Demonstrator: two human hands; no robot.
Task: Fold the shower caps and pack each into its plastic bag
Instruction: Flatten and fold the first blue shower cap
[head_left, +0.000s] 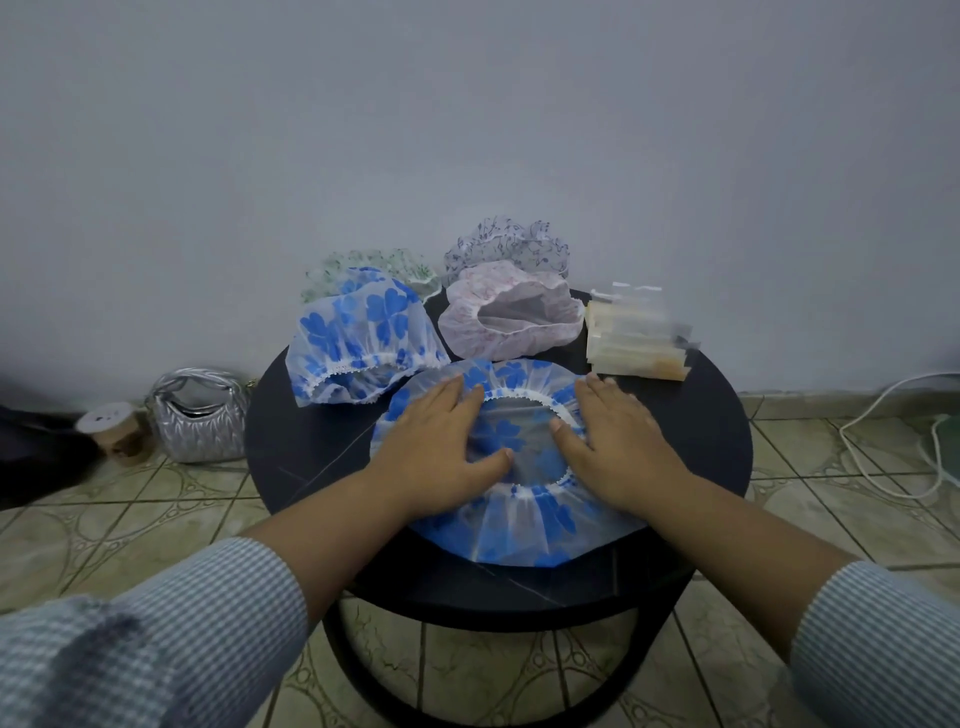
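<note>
Both forearms reach in from the near edge, striped sleeves (156, 639) pushed back. Left hand (441, 441) and right hand (618, 441) lie palm-down, fingers straight and together, pressing the blue-flower shower cap (519, 525) flat; nothing gripped by either. Thumbs point inward over the cap's elastic opening.

Round black table (311, 431), smooth matte top, ring base, on patterned floor tile. The pressed cap sits centre-front on it: thin translucent plastic, gathered, white frilled elastic. Behind-left, second blue-flower cap (358, 338), puffed. Behind it a green-print cap (363, 262). Centre-rear, pink-print cap (509, 317), opening facing the camera; dark-print cap (506, 244) behind that. Rear-right, stack of clear plastic bags (639, 338), flat. On the floor at left, quilted silver handbag (200, 415).
</note>
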